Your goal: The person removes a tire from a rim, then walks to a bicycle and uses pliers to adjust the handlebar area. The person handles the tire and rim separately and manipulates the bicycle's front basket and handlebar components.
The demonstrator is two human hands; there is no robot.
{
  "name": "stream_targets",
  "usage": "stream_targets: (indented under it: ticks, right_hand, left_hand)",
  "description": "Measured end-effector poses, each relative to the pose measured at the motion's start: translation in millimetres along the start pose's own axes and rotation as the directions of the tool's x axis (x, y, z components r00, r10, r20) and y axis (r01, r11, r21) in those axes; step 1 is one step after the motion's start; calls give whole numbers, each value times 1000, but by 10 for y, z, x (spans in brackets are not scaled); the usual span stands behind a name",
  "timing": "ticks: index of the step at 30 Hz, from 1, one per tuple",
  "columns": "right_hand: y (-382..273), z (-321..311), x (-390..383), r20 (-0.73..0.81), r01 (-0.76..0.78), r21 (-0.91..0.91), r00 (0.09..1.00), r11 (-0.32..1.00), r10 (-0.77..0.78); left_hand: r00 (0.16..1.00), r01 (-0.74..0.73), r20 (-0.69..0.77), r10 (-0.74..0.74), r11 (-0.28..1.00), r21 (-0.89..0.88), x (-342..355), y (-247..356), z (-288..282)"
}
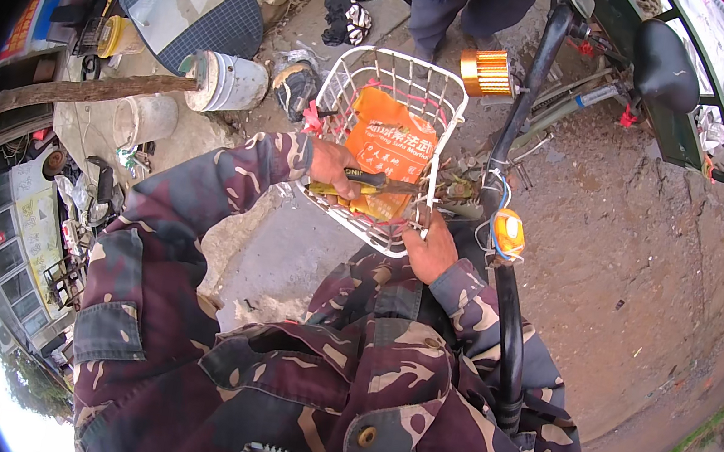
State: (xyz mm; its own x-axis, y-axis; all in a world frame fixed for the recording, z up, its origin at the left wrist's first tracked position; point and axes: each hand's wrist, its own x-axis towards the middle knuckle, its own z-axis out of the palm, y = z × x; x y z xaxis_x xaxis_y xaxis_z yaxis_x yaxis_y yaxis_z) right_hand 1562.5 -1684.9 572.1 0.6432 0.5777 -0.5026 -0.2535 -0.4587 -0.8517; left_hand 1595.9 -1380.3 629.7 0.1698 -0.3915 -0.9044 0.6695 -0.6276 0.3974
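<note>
My left hand (333, 170) is closed round a hand tool with black and yellow grips, apparently pliers (368, 177). Their rusty-brown metal end points right, toward the side of a white wire basket (456, 109). My right hand (432, 252) pinches the basket's near right corner; whether a thin wire is also between the fingers, I cannot tell. Inside the basket lies a crumpled orange bag (383, 133) with pale printing. Pinkish-red ties show along the basket's wires, with a pink ribbon (312, 117) at its left rim.
Right of the basket runs a black handlebar (514, 127) bearing an orange-gold ribbed lamp (487, 73) and an orange-yellow light (508, 233) with wires. Another person's legs (463, 11) stand beyond. A white bucket (230, 83) and wooden pole (91, 94) are left; a cart with a black saddle (667, 65) stands far right.
</note>
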Motion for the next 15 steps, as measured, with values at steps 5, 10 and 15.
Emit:
stream_targets:
  ticks: [5,10,15]
  right_hand:
    - [15,-2,6,-14,17,-12,1000,1000,-17]
    - [-15,-6,-9,-10,-56,-8,998,998,56]
    - [-77,-1,-29,-29,-14,15,999,1000,14]
  left_hand:
    - [987,83,-134,-84,996,-16,39,3,59]
    - [998,58,29,-53,968,-244,93,-27,-99]
    - [981,183,83,-174,976,-117,2,194,-146]
